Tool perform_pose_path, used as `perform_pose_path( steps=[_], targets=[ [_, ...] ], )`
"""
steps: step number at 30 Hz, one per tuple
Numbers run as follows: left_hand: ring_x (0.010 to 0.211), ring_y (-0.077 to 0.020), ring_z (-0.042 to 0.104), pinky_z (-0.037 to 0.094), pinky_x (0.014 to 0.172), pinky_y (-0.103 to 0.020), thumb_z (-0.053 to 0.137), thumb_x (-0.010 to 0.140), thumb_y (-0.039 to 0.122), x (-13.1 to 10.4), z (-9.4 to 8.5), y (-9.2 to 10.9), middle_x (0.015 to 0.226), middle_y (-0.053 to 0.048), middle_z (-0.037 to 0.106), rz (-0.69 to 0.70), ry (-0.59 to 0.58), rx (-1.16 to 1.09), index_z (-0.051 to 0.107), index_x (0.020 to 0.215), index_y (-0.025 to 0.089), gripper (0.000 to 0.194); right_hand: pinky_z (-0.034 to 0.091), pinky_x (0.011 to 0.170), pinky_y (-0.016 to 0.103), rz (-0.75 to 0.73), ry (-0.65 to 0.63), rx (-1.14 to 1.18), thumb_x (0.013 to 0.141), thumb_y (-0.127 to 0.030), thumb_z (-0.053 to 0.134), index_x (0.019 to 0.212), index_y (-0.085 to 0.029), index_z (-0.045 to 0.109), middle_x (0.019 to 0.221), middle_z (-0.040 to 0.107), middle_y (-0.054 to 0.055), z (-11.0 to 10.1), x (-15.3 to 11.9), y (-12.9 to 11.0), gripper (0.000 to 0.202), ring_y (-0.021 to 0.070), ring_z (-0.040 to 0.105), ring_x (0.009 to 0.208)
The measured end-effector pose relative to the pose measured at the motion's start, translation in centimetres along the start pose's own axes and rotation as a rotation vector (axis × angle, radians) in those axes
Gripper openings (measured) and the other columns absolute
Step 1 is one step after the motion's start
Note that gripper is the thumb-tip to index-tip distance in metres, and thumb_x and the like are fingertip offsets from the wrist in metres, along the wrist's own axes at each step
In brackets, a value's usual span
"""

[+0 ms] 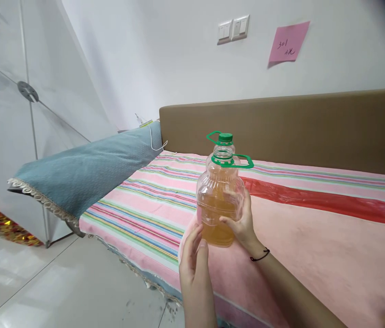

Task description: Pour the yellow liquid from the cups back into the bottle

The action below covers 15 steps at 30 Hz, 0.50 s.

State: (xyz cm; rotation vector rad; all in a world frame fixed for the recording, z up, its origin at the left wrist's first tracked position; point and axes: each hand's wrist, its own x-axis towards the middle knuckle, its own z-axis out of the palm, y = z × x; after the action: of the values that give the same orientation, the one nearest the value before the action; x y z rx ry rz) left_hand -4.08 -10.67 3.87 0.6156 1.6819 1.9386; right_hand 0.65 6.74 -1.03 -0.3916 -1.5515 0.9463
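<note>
A large clear plastic bottle (218, 228), about half full of amber liquid, stands on the pink sofa surface. Its neck is uncapped and carries a green ring handle (243, 161) sticking out to the right. My right hand (245, 223) grips its right side, thumb across the front and fingers partly hidden behind. At the lower left of the bottle is my left hand (194, 257), its fingers apart and fingertips at the bottle's edge; whether they press on it I cannot tell. Directly behind, mostly hidden, is another bottle with a green cap (225, 137) and green handle.
A red plastic strip (315, 200) lies along the pink mat (301, 255) to the right. Striped cloth (137, 205) covers the seat. A brown backrest (281, 132) runs behind, and a blue-covered armrest (86, 168) with a white cable (156, 148) is at left.
</note>
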Motion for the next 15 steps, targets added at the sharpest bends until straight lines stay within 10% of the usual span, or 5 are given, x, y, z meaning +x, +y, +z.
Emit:
perform_pose_path(
  steps=[15],
  targets=[
    [0.135, -0.0289, 0.051, 0.041, 0.113, -0.046, 0.047, 0.093, 0.055, -1.0, 2.9, 0.3, 0.136, -0.009, 0.063, 0.036, -0.12, -0.005, 0.077, 0.093, 0.021, 0.046, 0.033, 0.115, 0.058, 0.092, -0.182, -0.172, 0.079, -0.055, 0.073, 0.157, -0.03, -0.001, 0.156, 0.033, 0.017, -1.5, -0.2, -0.5, 0.11, 0.0307, 0.032, 0.146]
  ],
)
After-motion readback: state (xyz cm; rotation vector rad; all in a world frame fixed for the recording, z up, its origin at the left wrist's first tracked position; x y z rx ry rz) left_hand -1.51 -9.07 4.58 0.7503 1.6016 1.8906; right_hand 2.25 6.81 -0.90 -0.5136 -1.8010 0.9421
